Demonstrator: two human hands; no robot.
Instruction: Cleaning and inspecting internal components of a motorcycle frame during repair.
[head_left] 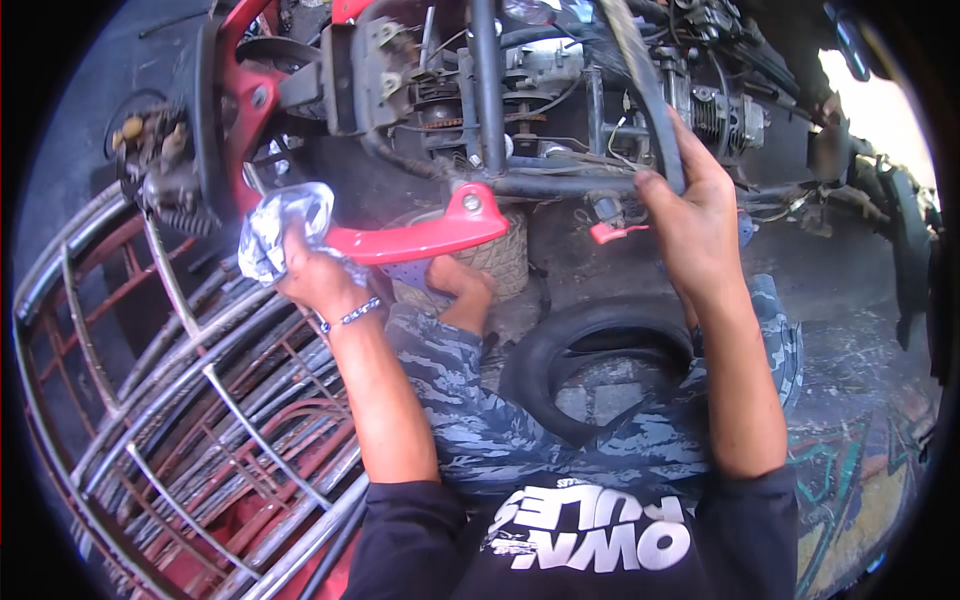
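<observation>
My left hand (320, 280) is closed on a crumpled silvery wrapping (280, 220) at the near end of a glossy red curved arm part (420, 235), which has a bolt hole at its raised right end. My right hand (700, 220) grips a long dark flat bar (648, 95) that runs up out of view at the top. Behind both hands lies a bare vehicle frame (490, 105) with tubes, cables and mechanical parts. A small red piece (615, 232) hangs below the frame, left of my right wrist.
Metal racks (130, 400) are stacked at my left, below a greasy engine part (170, 185). A black tire (530, 370) lies on the floor between my legs, and an upright tire (505, 275) stands behind my bare foot. Dark parts (895, 230) line the right edge.
</observation>
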